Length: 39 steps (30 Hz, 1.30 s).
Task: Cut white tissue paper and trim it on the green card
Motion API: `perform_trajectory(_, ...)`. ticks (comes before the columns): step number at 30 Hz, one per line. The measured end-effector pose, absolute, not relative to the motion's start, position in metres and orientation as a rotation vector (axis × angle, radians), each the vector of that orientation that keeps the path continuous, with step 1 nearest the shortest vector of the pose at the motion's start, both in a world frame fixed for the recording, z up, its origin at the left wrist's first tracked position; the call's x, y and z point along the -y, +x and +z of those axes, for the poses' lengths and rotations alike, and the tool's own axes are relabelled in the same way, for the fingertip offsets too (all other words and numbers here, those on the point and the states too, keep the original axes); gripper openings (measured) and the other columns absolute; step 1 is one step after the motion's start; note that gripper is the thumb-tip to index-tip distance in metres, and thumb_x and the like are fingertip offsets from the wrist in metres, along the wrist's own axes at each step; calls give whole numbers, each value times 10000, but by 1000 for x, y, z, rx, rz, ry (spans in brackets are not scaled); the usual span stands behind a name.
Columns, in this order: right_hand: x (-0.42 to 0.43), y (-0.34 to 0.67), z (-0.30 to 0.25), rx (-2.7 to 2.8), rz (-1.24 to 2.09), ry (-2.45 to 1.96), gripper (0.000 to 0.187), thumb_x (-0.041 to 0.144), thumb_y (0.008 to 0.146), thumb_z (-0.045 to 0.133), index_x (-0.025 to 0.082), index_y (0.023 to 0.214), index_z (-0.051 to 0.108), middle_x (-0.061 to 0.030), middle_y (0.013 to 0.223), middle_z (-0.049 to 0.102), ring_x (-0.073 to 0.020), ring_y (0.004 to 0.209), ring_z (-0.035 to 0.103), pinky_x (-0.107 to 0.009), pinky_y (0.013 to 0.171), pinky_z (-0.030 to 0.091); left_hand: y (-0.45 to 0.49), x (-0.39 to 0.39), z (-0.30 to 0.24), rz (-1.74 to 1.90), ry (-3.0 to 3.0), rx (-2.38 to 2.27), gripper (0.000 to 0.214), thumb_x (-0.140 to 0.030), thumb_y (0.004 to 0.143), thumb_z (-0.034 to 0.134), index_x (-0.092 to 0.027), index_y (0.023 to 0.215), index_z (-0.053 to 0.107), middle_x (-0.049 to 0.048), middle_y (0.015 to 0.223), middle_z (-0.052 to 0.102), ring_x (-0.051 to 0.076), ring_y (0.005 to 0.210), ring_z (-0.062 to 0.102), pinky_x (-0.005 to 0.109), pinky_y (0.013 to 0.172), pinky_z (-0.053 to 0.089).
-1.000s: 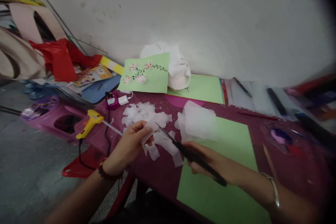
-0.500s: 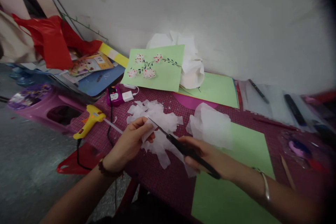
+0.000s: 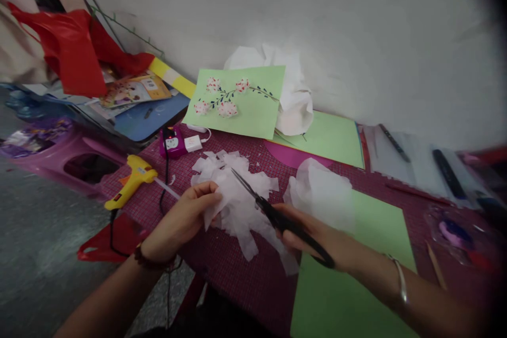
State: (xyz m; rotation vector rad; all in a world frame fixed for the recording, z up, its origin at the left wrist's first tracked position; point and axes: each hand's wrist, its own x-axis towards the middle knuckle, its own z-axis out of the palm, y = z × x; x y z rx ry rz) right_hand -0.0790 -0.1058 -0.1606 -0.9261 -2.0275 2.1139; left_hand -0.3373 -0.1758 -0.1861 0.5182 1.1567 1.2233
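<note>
My left hand pinches a piece of thin white tissue paper between thumb and fingers. Black-handled scissors are gripped in my right hand. Their blades lie almost closed and point up and left, just right of the held paper. Under both hands spreads a loose pile of cut white paper pieces. Beyond my right hand rests a stack of uncut-looking white sheets, partly over a green sheet.
A yellow glue gun lies at the table's left edge, beside a purple power socket with a white plug. A green card with paper blossoms leans at the back. On the right are a pencil and a black marker.
My left hand has moved slightly left and down with its paper, which now shows wider. The scissor blades have come away from the paper. The view has shifted a little.
</note>
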Motion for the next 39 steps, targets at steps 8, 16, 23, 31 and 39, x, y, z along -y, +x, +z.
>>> perform_trajectory(8, 102, -72, -154, 2233, 2074, -869, 748, 702, 845, 523, 147, 1346, 498, -111, 1012, 580, -206, 878, 544, -335, 760, 488, -342, 169, -181, 1414, 517, -1183, 279, -296, 676, 799, -177, 718, 550, -64, 561, 565, 74, 428, 505, 193, 418, 414)
perform_trajectory(16, 101, -81, -161, 2115, 2188, -883, 701, 593, 803, 668, 146, 1316, 496, -81, 1007, 565, -186, 885, 526, -317, 773, 463, -331, 164, -186, 1294, 536, -1190, 311, -302, 645, 818, -170, 724, 548, -60, 558, 568, 68, 428, 510, 181, 422, 405)
perform_trajectory(23, 102, -86, -159, 2066, 2125, -950, 588, 558, 811, 662, 138, 1209, 554, -34, 880, 556, -110, 688, 491, -243, 572, 396, -326, 159, -184, 1273, 534, -1209, 303, -295, 641, 817, -169, 703, 548, -65, 544, 551, 60, 414, 484, 174, 414, 363)
perform_trajectory(31, 100, -84, -162, 1953, 2187, -1056, 675, 650, 802, 635, 132, 1216, 504, 75, 584, 434, -67, 465, 395, -220, 440, 314, -334, 164, -186, 1204, 579, -1111, 261, -375, 728, 738, -166, 690, 584, -19, 564, 584, 99, 450, 534, 214, 445, 441)
perform_trajectory(39, 95, -72, -155, 2064, 2092, -905, 670, 712, 844, 542, 183, 1253, 513, -21, 868, 518, -125, 728, 495, -281, 647, 452, -342, 163, -181, 1409, 501, -1265, 242, -292, 659, 796, -185, 699, 583, -71, 566, 521, 60, 417, 495, 184, 422, 450)
